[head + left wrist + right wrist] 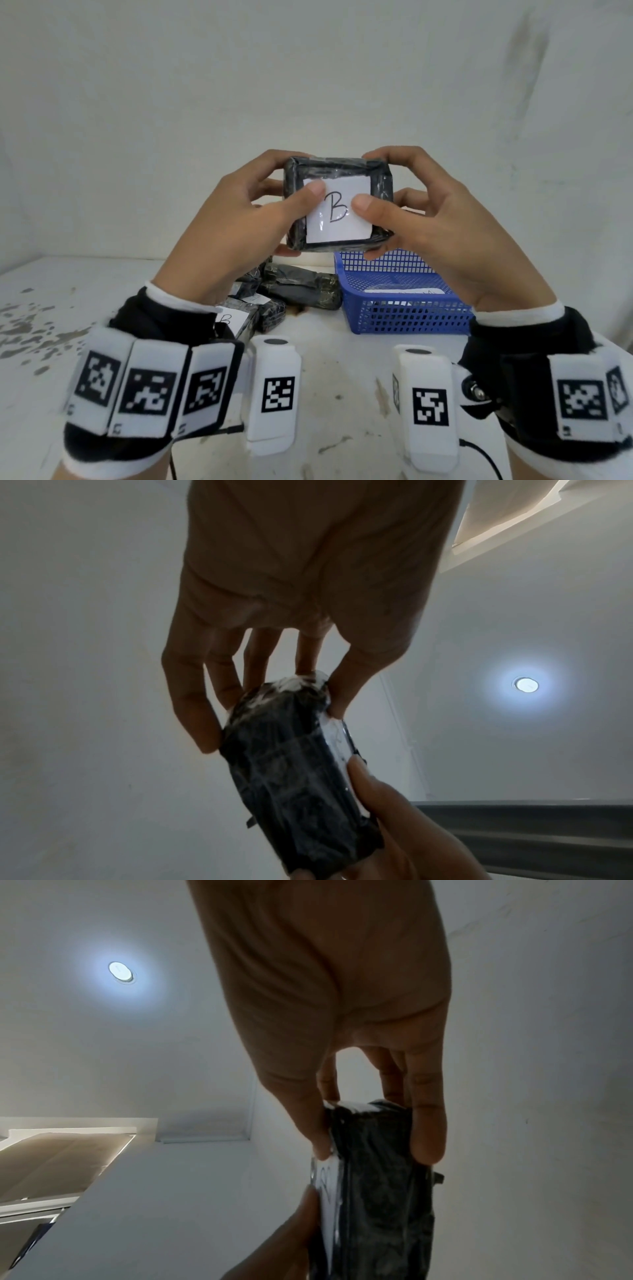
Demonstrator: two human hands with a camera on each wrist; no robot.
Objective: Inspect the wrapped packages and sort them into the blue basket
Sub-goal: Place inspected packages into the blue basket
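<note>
Head view alone shows the package's (337,202) B label (337,209); wrist views show its black edge.

You are looking at a black-wrapped package (383,192) showing a white label (337,214) inked with a black B; a blue mesh basket (404,308) is sitting on a white, grey-flecked table (102,308), and black-and-white checkered markers (147,392) are banding your wrists.

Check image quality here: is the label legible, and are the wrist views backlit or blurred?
Head view: evenly lit, the B on the held package reads clearly despite sheen on its wrap; wide-angle stretch at the edges. Left wrist view: ceiling lamp flares, so the left hand and package are dim. Right wrist view: same lamp flare, right hand underexposed and soft.
</note>
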